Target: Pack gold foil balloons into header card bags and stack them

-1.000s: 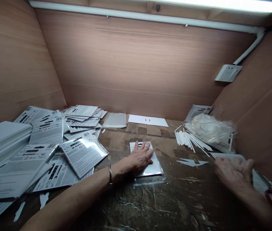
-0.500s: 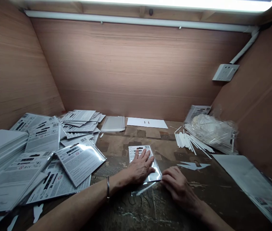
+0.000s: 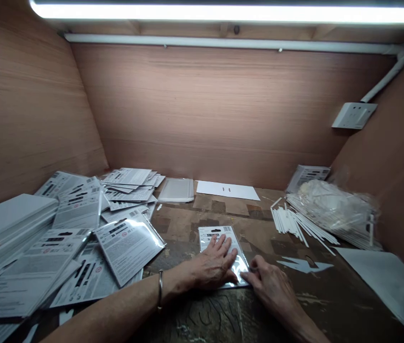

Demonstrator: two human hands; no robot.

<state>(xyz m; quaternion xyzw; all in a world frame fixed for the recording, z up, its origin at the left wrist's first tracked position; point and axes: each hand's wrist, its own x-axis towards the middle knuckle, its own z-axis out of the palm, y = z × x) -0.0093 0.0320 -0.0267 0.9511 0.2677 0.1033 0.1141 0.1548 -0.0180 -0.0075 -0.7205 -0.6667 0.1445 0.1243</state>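
A printed card in a clear plastic sleeve (image 3: 240, 259) lies on the dark worn tabletop in front of me, its hang slot at the far end. My left hand (image 3: 216, 262) rests flat on it with fingers spread, covering much of the print. At the near right corner, my right hand (image 3: 268, 281) is curled, thumb and fingertips pressed against the sleeve's edge. The near edge of the sleeve looks folded over onto the card, partly hidden by my left hand. To the right lies a cut-out white paper scrap (image 3: 304, 264).
Sleeved cards (image 3: 130, 245) are heaped at left beside a stack of white card (image 3: 15, 214). Clear sleeves (image 3: 176, 189) and a white slotted card (image 3: 227, 190) lie along the back. White sticks (image 3: 289, 221), a plastic bag (image 3: 337, 205) and a pale sheet (image 3: 384, 276) are at right.
The clear flap that stuck out past the card's near end no longer lies flat on the table; it appears folded up. My right fingertips moved onto the corner. The view has shifted.
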